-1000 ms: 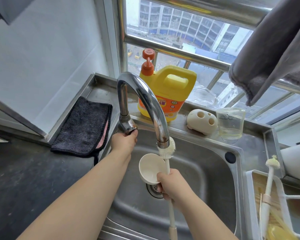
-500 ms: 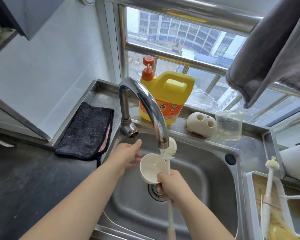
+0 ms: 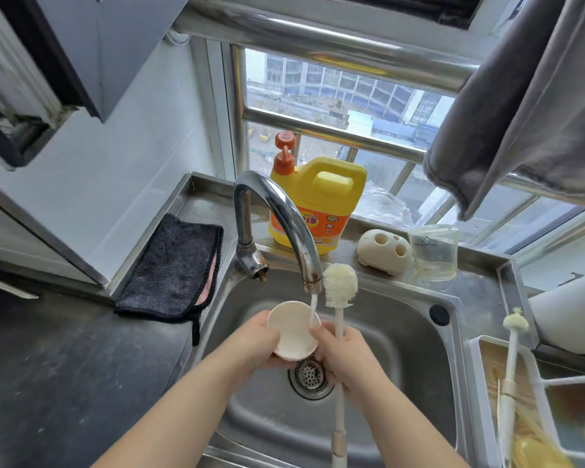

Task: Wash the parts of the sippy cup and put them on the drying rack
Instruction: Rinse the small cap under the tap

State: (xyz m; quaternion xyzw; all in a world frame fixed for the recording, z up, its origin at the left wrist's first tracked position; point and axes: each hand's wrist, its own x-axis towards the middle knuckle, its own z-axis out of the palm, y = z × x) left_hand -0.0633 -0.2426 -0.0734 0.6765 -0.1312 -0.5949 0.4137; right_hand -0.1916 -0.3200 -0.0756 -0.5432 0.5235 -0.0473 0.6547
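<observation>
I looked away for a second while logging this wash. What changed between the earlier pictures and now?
The left hand left the tap's base and came down to hold the white cup part, which only the right hand held before. Water now runs from the faucet into it. The right hand keeps its grip on the bottle brush. Soap jug and dark cloth are unmoved.

Steel sink as landmark: curved chrome tap at its rear left; yellow detergent jug, cream holed holder and clear measuring cup along its rear ledge; dark folded cloth to its left; white drying rack to its right.
</observation>
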